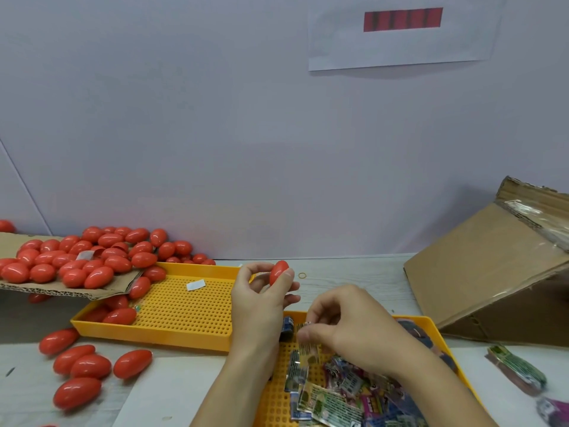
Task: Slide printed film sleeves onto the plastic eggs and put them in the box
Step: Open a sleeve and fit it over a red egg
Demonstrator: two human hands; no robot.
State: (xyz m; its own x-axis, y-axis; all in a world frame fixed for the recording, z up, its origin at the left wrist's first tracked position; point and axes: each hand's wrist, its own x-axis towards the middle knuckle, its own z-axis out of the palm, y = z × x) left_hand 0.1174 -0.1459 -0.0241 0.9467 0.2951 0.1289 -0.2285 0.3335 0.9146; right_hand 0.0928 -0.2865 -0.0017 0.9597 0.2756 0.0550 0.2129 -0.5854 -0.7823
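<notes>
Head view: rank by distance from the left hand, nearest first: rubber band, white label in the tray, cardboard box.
From the left hand, which holds a red egg:
1. Rubber band, on the table just right of the hand.
2. White label, in the yellow tray to its left.
3. Cardboard box, far right, tipped on its side.

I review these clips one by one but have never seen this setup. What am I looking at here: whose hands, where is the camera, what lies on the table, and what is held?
There is no machine: a person works with bare hands, filmed by one wide-angle camera on their head, looking forward and down. The left hand holds a bare red plastic egg at its fingertips. The right hand pinches a printed film sleeve above a yellow perforated tray heaped with more sleeves. A second yellow tray sits further left, partly under a cardboard flap piled with red eggs; loose eggs lie on the table. A tipped cardboard box stands at the right.
</notes>
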